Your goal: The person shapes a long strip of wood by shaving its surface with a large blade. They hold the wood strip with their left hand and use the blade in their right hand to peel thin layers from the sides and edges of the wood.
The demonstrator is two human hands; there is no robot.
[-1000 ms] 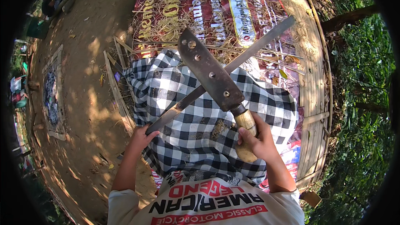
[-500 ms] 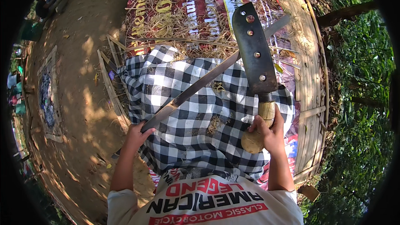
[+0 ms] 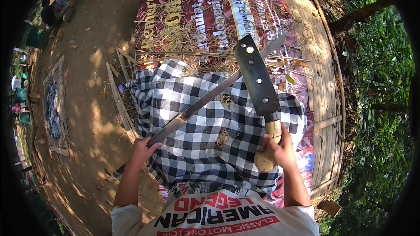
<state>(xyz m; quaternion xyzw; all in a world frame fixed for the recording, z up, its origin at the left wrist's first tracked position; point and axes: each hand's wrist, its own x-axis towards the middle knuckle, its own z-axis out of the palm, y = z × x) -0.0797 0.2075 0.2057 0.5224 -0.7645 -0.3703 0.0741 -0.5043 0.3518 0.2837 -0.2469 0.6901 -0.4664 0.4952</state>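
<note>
Head view, catalogue of what I see, all placed against the black-and-white checkered cloth (image 3: 205,122) spread over the lap.

Item one: right hand (image 3: 275,150), at the cloth's right edge, fingers wrapped fully round the pale wooden handle of a heavy cleaver-like knife (image 3: 258,76). Its dark broad blade, dotted with rivets, rises from the cloth's right side toward its far edge, tilted a little leftward.

Item two: left hand (image 3: 142,148), at the cloth's near-left corner, closed on the lower end of a long flat bamboo strip (image 3: 210,98). That strip runs diagonally across the cloth from near-left to far-right, its far tip passing beyond the blade.

Change noted: half a second ago the blade stood higher and farther right, nearly upright; a second ago it lay leaning left across the strip. I now find it lowered, crossing the strip near the cloth's far-right part. Whether edge and strip touch, I cannot tell. I judge this a swing-and-return rhythm of paring the strip, with a fresh stroke about to land; the strip itself has barely shifted.

Surroundings: dry shavings (image 3: 188,39) heaped beyond the cloth's far edge on a red printed banner (image 3: 197,0); loose bamboo slats (image 3: 118,91) off the left edge; a woven bamboo platform (image 3: 321,78) to the right; bare earth (image 3: 83,61) farther left.
</note>
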